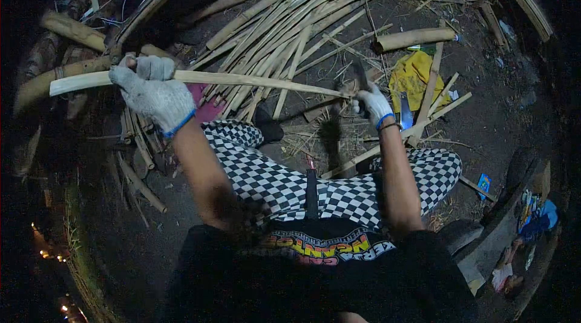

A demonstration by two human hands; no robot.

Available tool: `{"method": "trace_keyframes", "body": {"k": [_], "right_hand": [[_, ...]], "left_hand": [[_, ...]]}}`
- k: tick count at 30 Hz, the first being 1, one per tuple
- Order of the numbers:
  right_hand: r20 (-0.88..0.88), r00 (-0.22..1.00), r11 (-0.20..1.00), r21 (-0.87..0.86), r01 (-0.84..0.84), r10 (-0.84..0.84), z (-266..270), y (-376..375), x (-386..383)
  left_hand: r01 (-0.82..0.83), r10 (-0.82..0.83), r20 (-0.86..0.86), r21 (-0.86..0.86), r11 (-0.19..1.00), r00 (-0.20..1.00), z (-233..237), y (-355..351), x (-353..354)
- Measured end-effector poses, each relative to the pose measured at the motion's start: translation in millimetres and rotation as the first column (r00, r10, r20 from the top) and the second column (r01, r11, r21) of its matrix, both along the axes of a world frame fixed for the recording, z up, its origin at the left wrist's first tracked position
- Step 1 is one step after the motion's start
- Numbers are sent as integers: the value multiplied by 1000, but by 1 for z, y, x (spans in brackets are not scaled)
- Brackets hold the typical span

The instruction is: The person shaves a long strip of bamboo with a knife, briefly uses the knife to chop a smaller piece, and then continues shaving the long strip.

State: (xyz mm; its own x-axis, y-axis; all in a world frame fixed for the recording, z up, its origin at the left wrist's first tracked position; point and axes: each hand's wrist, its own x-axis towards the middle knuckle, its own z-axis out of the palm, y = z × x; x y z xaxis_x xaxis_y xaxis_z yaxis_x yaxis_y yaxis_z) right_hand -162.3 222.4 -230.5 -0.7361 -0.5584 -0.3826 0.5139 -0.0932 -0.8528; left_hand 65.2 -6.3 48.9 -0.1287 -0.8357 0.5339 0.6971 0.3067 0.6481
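A long, pale bamboo strip runs nearly level across the front of my body. Gripped near its left end, it passes through my left hand, which wears a whitish glove with a blue cuff. My right hand, gloved the same way, is closed around a knife whose dark blade points away from me. The strip's thin right end reaches right up to the knife and my right fingers. The knife's handle is mostly hidden in the glove.
Beyond my hands lies a big pile of split bamboo strips. A thick bamboo piece and a yellow cloth lie to the right. My legs in checkered trousers are folded on the ground. A person is at the lower right.
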Motion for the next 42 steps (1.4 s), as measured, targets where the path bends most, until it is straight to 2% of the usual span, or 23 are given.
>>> {"method": "trace_keyframes", "body": {"k": [2,3,4,6,8,10,12,13,16,18,20,24,27,30,31,32,34,35,36,38,39,40,42], "right_hand": [[-86,990,992,-42,-118,114,32,-2,16],[-189,943,961,68,-267,275,38,-3,18],[-591,775,971,207,-121,223,20,-13,23],[-550,817,973,223,-56,173,60,-26,66],[-563,776,930,358,-82,285,93,-29,94],[-685,703,967,255,-15,191,96,-39,117],[-646,683,917,388,-91,341,125,-38,136],[-624,711,937,318,-147,324,137,-37,145],[-761,618,980,154,-124,198,158,-47,167],[-844,488,975,185,-123,222,154,-57,169],[-844,485,973,206,-103,230,145,-62,171],[-835,480,963,235,-132,270,143,-64,180],[-887,420,981,171,-87,192,156,-63,186],[-876,391,959,250,-134,283,143,-61,181],[-834,476,960,253,-122,280,132,-62,176],[-817,483,949,282,-144,316,135,-60,174],[-800,498,940,320,-116,334,152,-59,184],[-803,487,939,309,-152,344,167,-54,185],[-847,462,963,208,-169,264,168,-52,189],[-875,424,972,198,-125,233,154,-54,189],[-814,498,953,284,-106,298,140,-60,182],[-832,507,975,195,-110,223,130,-66,181],[-857,486,985,159,-61,168,146,-69,191]], "left_hand": [[-12,12,-23,-8,1000,1000,2,8,2],[-28,28,-38,3,1000,999,5,11,3],[-42,43,-53,13,999,998,10,13,4],[-34,35,-52,27,999,998,11,14,7],[-2,-3,-56,-81,997,998,6,15,6],[37,-43,-42,-127,991,998,5,17,5],[77,-83,-26,-173,982,996,6,19,3],[154,-162,-49,-134,979,986,6,20,1],[279,-283,-46,-86,957,958,-6,14,0],[323,-325,-21,-75,944,946,-6,22,-3],[13,-12,17,-64,998,1000,-9,39,-3],[100,-101,-37,-47,994,994,-15,29,6],[169,-171,-20,-77,983,985,-17,30,15],[184,-188,-77,-59,981,979,-19,38,15],[28,-29,-22,-45,999,999,-18,45,12],[25,-26,-22,-49,998,999,-16,47,11],[-100,101,-13,43,994,995,-14,49,8],[-95,96,-7,40,995,995,-13,49,6],[-93,94,-13,34,995,995,-12,50,4],[-95,95,-6,40,995,995,-13,55,3],[-138,138,18,41,990,990,-11,57,0],[-180,179,32,37,983,983,-9,58,-3],[-230,228,30,83,970,973,-10,50,-2]]}}
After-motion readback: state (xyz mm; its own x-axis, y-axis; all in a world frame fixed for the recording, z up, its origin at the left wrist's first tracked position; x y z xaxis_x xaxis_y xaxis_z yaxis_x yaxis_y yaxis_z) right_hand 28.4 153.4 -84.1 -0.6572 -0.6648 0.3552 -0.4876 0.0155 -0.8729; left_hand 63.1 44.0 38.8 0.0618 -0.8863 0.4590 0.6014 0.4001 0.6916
